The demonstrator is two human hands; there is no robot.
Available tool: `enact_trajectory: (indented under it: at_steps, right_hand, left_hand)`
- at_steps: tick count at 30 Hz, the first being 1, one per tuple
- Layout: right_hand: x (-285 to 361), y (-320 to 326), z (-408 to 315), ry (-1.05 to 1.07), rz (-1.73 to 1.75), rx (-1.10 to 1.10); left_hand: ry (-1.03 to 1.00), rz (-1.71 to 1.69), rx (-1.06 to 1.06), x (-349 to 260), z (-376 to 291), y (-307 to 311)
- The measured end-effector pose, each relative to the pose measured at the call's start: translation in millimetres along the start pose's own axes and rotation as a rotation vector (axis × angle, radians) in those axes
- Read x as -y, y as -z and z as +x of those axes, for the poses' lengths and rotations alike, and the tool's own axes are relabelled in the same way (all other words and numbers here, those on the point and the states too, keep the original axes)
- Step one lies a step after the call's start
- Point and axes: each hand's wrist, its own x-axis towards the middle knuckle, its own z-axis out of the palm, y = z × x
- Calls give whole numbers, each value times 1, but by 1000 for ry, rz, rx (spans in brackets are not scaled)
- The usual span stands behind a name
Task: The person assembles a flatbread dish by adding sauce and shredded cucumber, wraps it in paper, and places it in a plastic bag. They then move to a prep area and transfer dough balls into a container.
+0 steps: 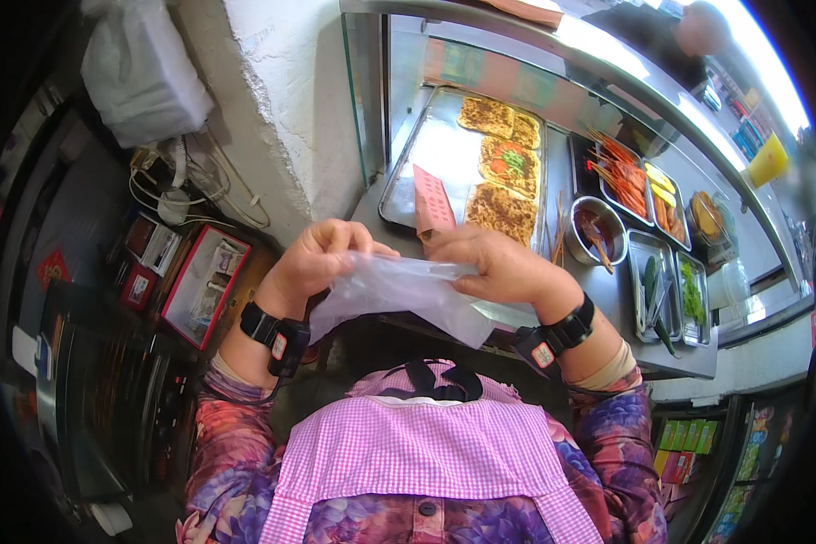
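A thin translucent plastic bag is stretched between my two hands in front of the apron. My left hand pinches its upper edge on one side. My right hand, slightly blurred, grips the other side. Just beyond my right fingers a pink printed paper sleeve stands over the metal tray; whether the fingers touch it cannot be made out. On that tray lie several browned flatbreads. One flatbread is topped with red slices and green shreds.
Right of the tray are a steel pot of dark sauce, skewers, and trays with cucumber and lettuce. A glass-fronted counter frame edges the far side, with a person beyond. At left stands a red-rimmed cash box.
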Motion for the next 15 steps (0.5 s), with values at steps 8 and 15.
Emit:
enact_trajectory:
  at_steps: [8,15]
  right_hand:
    - [-15,-51,12,-324,-7,-516]
    - [5,-85,28,-70,98,-458]
  left_hand:
    - [27,771,-703,11,-9,26]
    - [196,857,-663,96,10,47]
